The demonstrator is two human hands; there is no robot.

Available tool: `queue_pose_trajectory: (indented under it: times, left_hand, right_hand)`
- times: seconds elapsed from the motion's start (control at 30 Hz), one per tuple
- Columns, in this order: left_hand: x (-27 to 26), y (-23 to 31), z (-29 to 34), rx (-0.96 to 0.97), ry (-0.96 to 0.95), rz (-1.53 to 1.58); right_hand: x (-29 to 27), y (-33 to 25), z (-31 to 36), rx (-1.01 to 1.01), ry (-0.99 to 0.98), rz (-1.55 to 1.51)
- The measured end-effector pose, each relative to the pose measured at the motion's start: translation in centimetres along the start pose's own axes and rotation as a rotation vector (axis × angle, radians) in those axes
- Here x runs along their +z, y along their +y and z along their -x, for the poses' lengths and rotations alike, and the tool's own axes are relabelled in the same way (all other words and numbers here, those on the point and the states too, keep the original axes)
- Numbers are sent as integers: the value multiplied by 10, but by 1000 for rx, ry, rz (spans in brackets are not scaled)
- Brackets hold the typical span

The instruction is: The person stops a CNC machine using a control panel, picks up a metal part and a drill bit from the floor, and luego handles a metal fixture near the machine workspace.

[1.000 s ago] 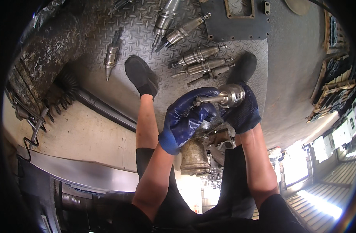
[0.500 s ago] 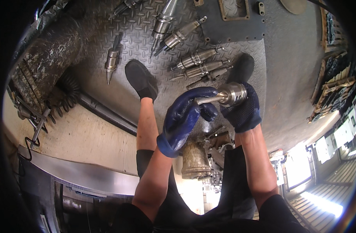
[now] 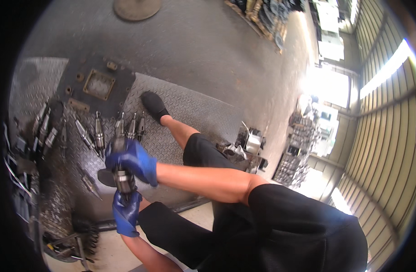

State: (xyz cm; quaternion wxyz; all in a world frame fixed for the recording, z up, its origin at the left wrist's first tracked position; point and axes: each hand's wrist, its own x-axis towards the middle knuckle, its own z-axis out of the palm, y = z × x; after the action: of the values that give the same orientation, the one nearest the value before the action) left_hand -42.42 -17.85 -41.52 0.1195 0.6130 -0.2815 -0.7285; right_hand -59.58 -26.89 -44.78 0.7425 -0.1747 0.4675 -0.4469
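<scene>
A metal tool holder [image 3: 124, 182] is between my two gloved hands, over the checkered steel plate. My right hand [image 3: 134, 159], in a blue work glove, wraps round its upper part and is smeared by motion. Below it my left hand [image 3: 127, 212], also gloved in blue, is closed round the other end. The drill bit seen in this holder earlier is hidden now by my left hand. Just beyond my right hand several tool holders [image 3: 132, 128] lie in a row on the checkered plate [image 3: 185, 102]. A single tool holder [image 3: 88, 183] lies apart, left of my hands.
A dark flat plate [image 3: 122, 88] with a square opening lies beyond the row. More tool holders [image 3: 44, 127] cluster at the left. A round disc [image 3: 137, 10] rests on the floor far off. My shod foot [image 3: 154, 103] stands on the checkered plate; a coiled hose [image 3: 92, 235] lies lower left.
The view has swung to the right. My right hand has moved to above my left with the tool holder between them, now roughly in line with the view's vertical. Both hands stay closed.
</scene>
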Motion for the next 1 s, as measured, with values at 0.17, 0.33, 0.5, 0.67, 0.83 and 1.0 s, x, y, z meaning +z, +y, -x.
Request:
queue_pose_trajectory:
  times: [0.17,0.33,0.5,0.67,0.83,1.0]
  left_hand:
    - [6,-10,65,202,97,151]
    - [0,48,190,297,39,105]
    - [3,55,272,509,102,-160]
    - [18,33,328,518,225,81]
    - [36,3,413,507,398,-11]
    - [141,45,541,453,765,325]
  right_hand:
    - [87,-69,94,21,75,-2]
    - [138,-113,192,-22,18,-7]
    - [178,-145,293,-60,-33,66]
    - [205,-161,344,-17,-333,206]
    - [226,-216,396,-64,-756,709]
    - [266,-234,452,-46,-1216,868]
